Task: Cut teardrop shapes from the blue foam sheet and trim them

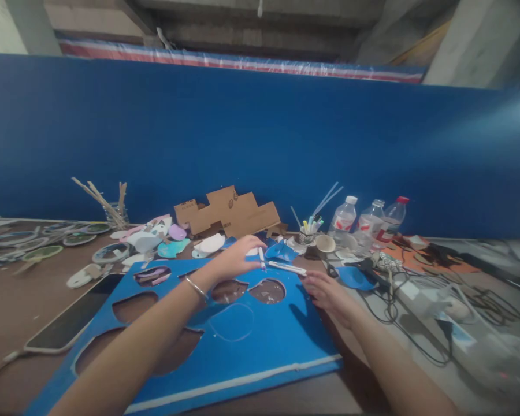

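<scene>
My left hand (241, 258), with a silver bangle on its wrist, reaches over the far edge of a blue board (268, 338). Between its fingertips is a short white stick (262, 258) with a darker lower end. My right hand (327, 292) pinches one end of a slim white pen-like tool (287, 267), which points left towards that stick. Several leaf-shaped and rounded holes are cut through the board, and a pale leaf outline is drawn on it near the middle. My left forearm hides part of the board.
A phone (75, 318) lies left of the board. Behind stand cut cardboard (229, 212), a jar of wooden sticks (116, 215), a cup of markers (308, 234) and bottles (343, 219). Blue scraps (281, 251) and pale cutouts lie beyond the board. Cables (390, 315) tangle at right.
</scene>
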`<state>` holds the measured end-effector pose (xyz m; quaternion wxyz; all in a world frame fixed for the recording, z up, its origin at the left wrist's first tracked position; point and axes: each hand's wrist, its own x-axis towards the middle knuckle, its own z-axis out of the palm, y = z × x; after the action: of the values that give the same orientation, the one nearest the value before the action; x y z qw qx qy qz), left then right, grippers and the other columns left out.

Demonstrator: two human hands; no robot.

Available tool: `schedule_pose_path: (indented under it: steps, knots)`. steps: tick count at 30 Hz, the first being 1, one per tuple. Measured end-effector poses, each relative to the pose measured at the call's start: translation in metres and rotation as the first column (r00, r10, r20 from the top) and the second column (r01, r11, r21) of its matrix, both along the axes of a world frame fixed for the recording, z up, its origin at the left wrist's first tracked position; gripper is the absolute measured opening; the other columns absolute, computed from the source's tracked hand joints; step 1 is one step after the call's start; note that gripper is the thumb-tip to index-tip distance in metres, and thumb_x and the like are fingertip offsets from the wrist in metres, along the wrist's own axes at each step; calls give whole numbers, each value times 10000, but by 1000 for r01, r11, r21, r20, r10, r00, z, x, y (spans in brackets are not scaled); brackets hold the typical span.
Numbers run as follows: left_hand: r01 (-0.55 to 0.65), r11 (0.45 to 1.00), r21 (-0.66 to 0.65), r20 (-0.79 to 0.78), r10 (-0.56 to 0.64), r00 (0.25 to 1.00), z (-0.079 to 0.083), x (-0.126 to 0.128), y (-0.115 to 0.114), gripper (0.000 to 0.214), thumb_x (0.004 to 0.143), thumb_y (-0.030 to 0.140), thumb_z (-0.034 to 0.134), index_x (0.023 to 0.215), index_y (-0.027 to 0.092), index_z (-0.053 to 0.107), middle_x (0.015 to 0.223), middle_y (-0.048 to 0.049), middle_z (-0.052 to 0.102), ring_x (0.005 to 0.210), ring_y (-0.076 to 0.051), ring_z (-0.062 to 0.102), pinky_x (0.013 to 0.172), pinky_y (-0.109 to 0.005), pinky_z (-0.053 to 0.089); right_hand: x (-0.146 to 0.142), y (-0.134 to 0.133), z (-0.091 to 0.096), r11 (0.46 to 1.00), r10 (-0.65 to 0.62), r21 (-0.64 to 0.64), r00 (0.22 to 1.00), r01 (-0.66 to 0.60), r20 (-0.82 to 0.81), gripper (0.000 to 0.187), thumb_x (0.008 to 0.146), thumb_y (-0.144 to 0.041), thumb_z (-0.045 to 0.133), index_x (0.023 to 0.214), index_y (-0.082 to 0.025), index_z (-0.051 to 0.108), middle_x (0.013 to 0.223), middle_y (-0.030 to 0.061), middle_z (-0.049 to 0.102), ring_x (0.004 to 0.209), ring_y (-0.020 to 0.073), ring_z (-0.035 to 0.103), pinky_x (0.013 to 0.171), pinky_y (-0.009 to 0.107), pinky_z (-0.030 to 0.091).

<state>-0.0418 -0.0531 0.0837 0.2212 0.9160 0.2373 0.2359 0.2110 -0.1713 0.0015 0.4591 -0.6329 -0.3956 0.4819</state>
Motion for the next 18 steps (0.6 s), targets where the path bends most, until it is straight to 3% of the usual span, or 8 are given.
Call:
schedule_pose_path:
  steps: [2, 5, 8, 10, 13, 14, 16, 18]
  knots:
    - [-13, 1000, -26, -9, 12, 1000, 22, -3, -7, 343, 867, 320, 448, 1183, 225, 543, 1135, -84, 621, 963, -194, 609, 752, -310, 500, 1, -2, -1, 1000, 22, 12, 1000, -22, -15, 431, 816, -510, 534, 1169, -264, 508, 1211, 93, 608, 1047, 220, 604, 802, 361, 469]
    - [-31, 1000, -4, -53, 31, 998, 50, -13, -30, 316, 863, 365, 468, 1144, 259, 567, 1128, -55, 628, 958, -191, 607, 755, -301, 489, 2, -1, -5, 998, 52, 35, 997, -54, 59, 443, 853, -517, 486, 1189, -229, 503, 1191, 106, 611, 1010, 219, 618, 806, 381, 482]
    - [-34, 999, 22, -140, 37, 989, 51, -35, -66, 286, 800, 387, 570, 1068, 301, 621, 1058, -22, 656, 937, -208, 611, 756, -316, 487, 2, 7, -12, 995, 57, 69, 964, -77, 261, 384, 887, -421, 509, 1177, -170, 521, 1138, 88, 598, 951, 198, 608, 806, 404, 499]
    - [-9, 1000, -6, -331, 7, 944, 33, -55, -94, 364, 747, 411, 629, 1107, 359, 613, 1069, -14, 667, 910, -243, 632, 715, -351, 510, 2, 18, -16, 988, 46, 114, 903, -104, 428, 322, 893, -359, 524, 1152, -168, 542, 1155, 80, 574, 973, 195, 586, 832, 414, 494]
    - [-121, 993, -12, -513, 98, 853, -12, -82, -129, 895, 543, 383, 796, 1335, 455, 386, 1414, -27, 443, 1218, -385, 465, 913, -538, 442, 0, 41, -18, 967, 23, 181, 764, -182, 645, 310, 891, -324, 534, 1167, -185, 538, 1227, 84, 535, 1048, 212, 553, 878, 437, 473]
    - [-155, 987, -35, -558, 109, 823, -28, -88, -136, 976, 527, 341, 806, 1359, 481, 315, 1450, -16, 388, 1259, -405, 412, 950, -591, 396, -1, 49, -19, 959, 19, 190, 714, -212, 700, 320, 889, -323, 536, 1178, -185, 532, 1238, 86, 527, 1059, 217, 548, 884, 444, 470]
    - [-249, 967, -50, -606, 169, 778, -57, -98, -146, 953, 514, 260, 793, 1346, 444, 365, 1446, -52, 379, 1280, -427, 371, 989, -642, 326, -2, 64, -20, 947, 20, 183, 616, -264, 787, 324, 889, -325, 537, 1180, -183, 530, 1233, 86, 531, 1051, 216, 553, 877, 442, 474]
    - [-338, 941, -32, -528, 271, 805, -83, -108, -152, 874, 516, 231, 754, 1306, 432, 440, 1435, -34, 388, 1307, -421, 328, 1046, -645, 242, -4, 74, -23, 939, 29, 160, 531, -305, 847, 309, 891, -326, 534, 1163, -179, 540, 1205, 83, 547, 1025, 207, 565, 860, 428, 484]
